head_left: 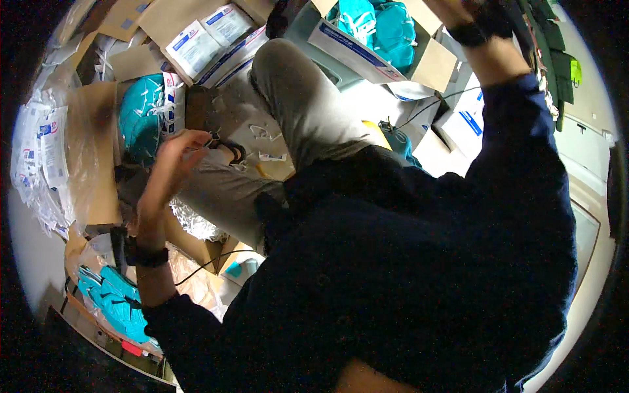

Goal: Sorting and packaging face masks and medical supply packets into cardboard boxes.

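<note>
My left hand (169, 169) is held over my thigh with its fingers stretched out and nothing visible in them. Just beyond it, teal cup-shaped masks (140, 118) with white straps lie stacked beside a printed white panel. At the upper right my right hand (452, 10) reaches up to the top edge, where its fingers are cut off and dark. Left of that hand stands an open box (350, 51) holding more teal masks (395, 40).
An open carton (151, 26) with flat white packets (194, 49) stands at the far left. A clear plastic bag of white packets (47, 154) hangs at the left edge. Teal cloth-like pieces (114, 301) lie lower left. A thin black cable (436, 101) runs at right.
</note>
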Demonstrator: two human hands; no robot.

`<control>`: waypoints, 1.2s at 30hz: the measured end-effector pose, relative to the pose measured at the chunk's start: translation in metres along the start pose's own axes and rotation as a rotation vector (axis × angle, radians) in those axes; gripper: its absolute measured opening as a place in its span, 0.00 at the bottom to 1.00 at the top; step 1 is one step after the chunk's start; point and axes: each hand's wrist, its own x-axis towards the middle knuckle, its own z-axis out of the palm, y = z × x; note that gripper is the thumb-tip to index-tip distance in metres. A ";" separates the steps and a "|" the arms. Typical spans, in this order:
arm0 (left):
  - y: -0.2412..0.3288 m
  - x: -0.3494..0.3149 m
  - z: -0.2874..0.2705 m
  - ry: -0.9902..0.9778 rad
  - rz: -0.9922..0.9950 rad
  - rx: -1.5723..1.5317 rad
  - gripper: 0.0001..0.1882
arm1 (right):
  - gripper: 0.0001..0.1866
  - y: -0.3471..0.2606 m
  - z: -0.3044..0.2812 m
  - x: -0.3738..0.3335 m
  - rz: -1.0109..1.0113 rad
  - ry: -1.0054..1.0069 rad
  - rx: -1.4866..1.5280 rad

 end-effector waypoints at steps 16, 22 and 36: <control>-0.102 -0.014 0.036 0.755 -0.192 0.335 0.06 | 0.27 0.024 0.310 0.173 0.170 -0.370 0.055; -0.112 -0.015 0.027 0.922 -0.061 0.356 0.03 | 0.45 0.018 0.399 0.179 0.806 -0.260 -0.154; -0.111 -0.010 0.026 0.873 -0.139 0.358 0.03 | 0.21 0.097 0.403 0.166 0.102 -0.417 -0.429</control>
